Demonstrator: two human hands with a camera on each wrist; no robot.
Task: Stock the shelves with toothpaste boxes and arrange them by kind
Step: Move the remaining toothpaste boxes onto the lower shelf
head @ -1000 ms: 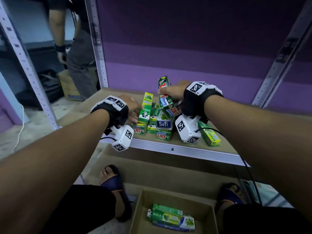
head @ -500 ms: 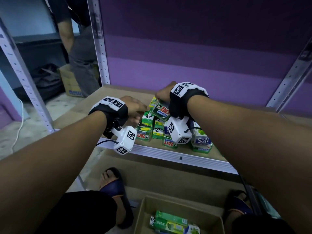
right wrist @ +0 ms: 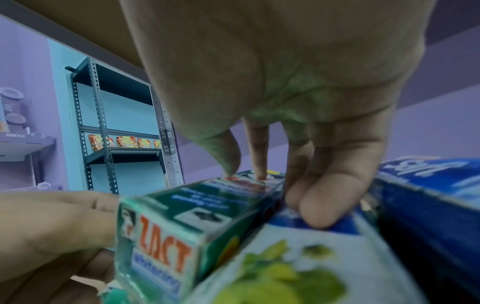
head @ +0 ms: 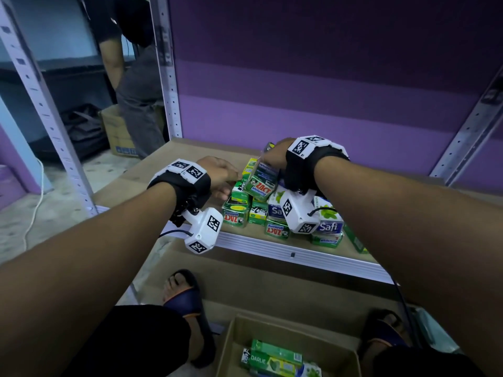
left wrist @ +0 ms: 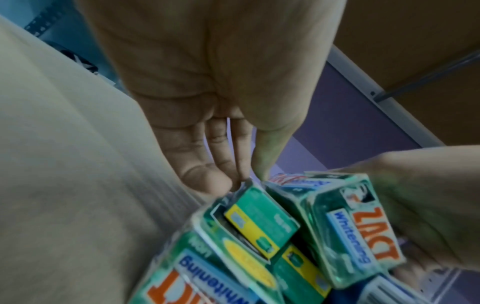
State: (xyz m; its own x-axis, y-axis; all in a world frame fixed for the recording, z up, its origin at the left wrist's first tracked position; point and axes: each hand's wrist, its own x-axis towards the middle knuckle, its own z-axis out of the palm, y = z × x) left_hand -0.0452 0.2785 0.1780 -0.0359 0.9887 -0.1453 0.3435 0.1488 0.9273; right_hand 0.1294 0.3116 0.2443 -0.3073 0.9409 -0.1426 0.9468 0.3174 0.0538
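Note:
A pile of toothpaste boxes (head: pixel 261 210) lies near the front of the wooden shelf (head: pixel 168 164): green Zact boxes, smaller green-yellow boxes and white-blue Safi boxes (head: pixel 328 220). My right hand (head: pixel 268 159) grips a green Zact Whitening box (head: pixel 260 183), tilted on top of the pile. In the right wrist view its thumb and forefinger press the Zact box (right wrist: pixel 166 236) from above, while the other fingers (right wrist: pixel 319 201) curl beside a Safi box (right wrist: pixel 298 267). My left hand (head: pixel 227 183) rests its straight fingers (left wrist: pixel 205 176) against the pile's left side, beside the held Zact box (left wrist: pixel 363 236).
A cardboard carton (head: pixel 234 346) on the floor below holds Darlie boxes (head: pixel 272 360). My sandalled feet (head: pixel 185 295) flank it. Another person (head: pixel 136 77) stands at the back left by a carton (head: pixel 117 134). Metal uprights (head: pixel 166 77) frame the shelf. One green box (head: pixel 355 240) lies at the right.
My right hand has brought the Zact box down from upright above the pile to a tilted position on its top. The left hand has stayed at the pile's left side.

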